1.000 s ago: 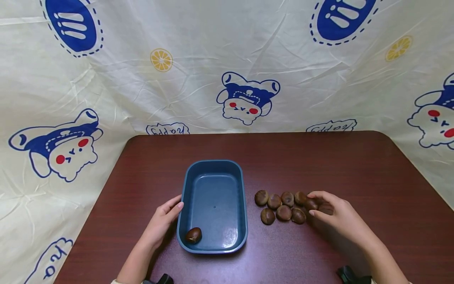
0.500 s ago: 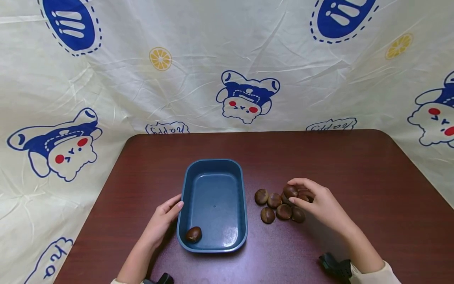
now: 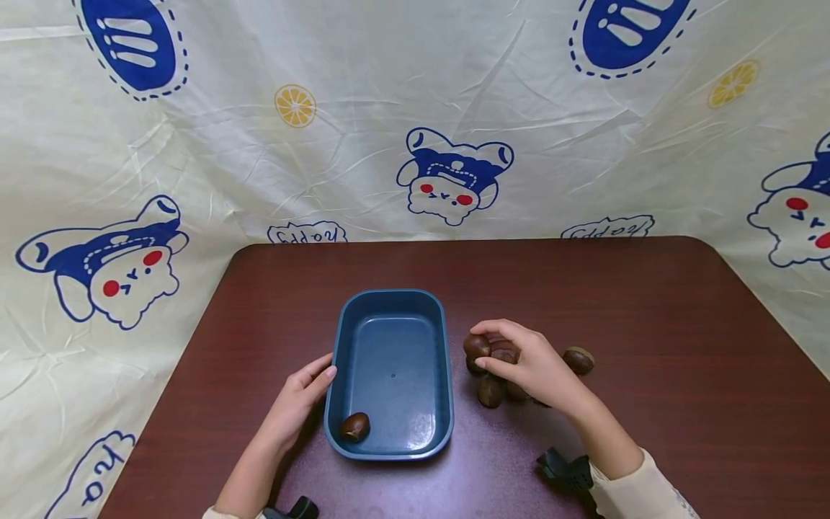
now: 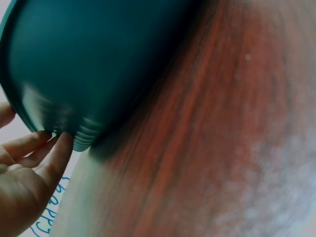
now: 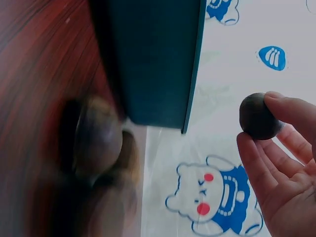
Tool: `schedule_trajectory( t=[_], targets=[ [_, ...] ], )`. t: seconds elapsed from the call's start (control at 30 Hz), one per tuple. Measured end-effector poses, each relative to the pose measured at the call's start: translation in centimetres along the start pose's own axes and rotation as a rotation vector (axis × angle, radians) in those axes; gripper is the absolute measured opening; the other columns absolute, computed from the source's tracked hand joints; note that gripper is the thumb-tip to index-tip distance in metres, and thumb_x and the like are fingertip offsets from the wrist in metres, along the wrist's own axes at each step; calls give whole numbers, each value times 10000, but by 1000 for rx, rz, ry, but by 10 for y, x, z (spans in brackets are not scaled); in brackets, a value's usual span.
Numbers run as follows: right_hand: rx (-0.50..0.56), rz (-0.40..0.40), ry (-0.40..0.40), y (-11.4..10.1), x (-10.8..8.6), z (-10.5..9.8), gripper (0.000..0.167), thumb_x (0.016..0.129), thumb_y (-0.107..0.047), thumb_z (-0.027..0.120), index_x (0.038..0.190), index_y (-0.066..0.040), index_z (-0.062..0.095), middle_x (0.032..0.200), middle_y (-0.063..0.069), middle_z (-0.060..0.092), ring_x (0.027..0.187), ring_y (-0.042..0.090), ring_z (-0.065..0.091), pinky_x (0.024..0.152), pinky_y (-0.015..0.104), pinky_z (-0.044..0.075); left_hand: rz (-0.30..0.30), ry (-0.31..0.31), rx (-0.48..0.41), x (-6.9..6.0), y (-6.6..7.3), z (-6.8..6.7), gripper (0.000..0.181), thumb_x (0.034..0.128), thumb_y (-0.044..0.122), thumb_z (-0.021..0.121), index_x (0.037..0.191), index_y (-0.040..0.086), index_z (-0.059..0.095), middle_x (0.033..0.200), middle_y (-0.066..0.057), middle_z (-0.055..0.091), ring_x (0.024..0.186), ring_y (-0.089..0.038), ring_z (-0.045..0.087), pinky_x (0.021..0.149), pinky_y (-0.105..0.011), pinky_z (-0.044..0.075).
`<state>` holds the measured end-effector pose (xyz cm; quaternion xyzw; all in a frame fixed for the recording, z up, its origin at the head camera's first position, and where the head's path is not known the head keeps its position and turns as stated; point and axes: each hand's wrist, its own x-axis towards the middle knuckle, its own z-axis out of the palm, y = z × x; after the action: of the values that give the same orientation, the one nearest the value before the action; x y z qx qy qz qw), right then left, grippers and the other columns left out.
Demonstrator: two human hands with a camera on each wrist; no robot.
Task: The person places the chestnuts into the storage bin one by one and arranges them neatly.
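My left hand (image 3: 295, 400) rests against the left side of a blue rectangular tray (image 3: 389, 353), its fingertips touching the outer wall, as the left wrist view also shows. One brown chestnut (image 3: 354, 427) lies in the tray's near left corner. Between thumb and fingers, my right hand (image 3: 538, 367) pinches another chestnut (image 3: 476, 345), just right of the tray and over the loose ones. The right wrist view shows this held chestnut (image 5: 259, 116) apart from the tray wall (image 5: 158, 64). Several loose chestnuts (image 3: 490, 391) sit under the right hand, which partly hides them.
A lone chestnut (image 3: 578, 360) lies to the right, behind the right wrist. The dark red-brown table (image 3: 648, 303) meets a pale printed cloth (image 3: 350, 166) at its far edge. Dark wrist devices (image 3: 565, 472) sit by both wrists.
My right hand has picked up a chestnut from the right end of the group and carried it left towards the tray. My left hand and the tray have stayed put.
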<state>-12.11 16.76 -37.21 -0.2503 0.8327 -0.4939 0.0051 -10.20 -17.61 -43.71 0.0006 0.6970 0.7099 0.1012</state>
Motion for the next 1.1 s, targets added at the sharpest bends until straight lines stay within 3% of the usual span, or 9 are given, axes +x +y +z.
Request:
schedule_trajectory(
  t=[0.23, 0.4, 0.63, 0.87, 1.1],
  targets=[
    [42, -66, -78, -13, 17, 21, 359, 795, -81, 678, 1134, -96, 560, 1070, -11, 572, 917, 138, 567, 756, 379, 489, -6, 6, 2, 0, 0, -1, 432, 926, 199, 506, 1300, -5, 437, 1267, -163, 484, 1094, -240, 502, 883, -281, 419],
    [26, -119, -154, -19, 28, 37, 368, 804, -106, 671, 1150, -118, 550, 1080, -21, 563, 925, 122, 559, 782, 324, 480, -8, 7, 11, 0, 0, -1, 436, 925, 209, 508, 1302, 2, 436, 1269, -157, 482, 1098, -239, 500, 897, -304, 412],
    [14, -110, -257, -26, 40, 59, 370, 811, -130, 671, 1159, -141, 545, 1084, -67, 553, 951, 75, 534, 827, 302, 457, -14, 8, 20, 0, -1, -1, 442, 923, 219, 511, 1303, 6, 437, 1274, -155, 479, 1105, -243, 496, 910, -332, 403],
    [-20, -151, -326, -23, 58, 81, 359, 812, -123, 668, 1149, -100, 547, 1097, -36, 564, 954, 65, 534, 840, 246, 439, -16, 8, 38, 0, 0, -1, 453, 923, 240, 509, 1305, 7, 435, 1277, -156, 477, 1117, -256, 489, 934, -380, 377],
    [-7, -147, -405, -18, 70, 104, 340, 818, -99, 657, 1134, -37, 547, 1056, -22, 576, 945, 64, 533, 796, 203, 450, -14, -10, 11, 0, 0, -1, 441, 929, 232, 500, 1301, 3, 439, 1268, -163, 485, 1114, -260, 491, 926, -355, 388]
  ],
)
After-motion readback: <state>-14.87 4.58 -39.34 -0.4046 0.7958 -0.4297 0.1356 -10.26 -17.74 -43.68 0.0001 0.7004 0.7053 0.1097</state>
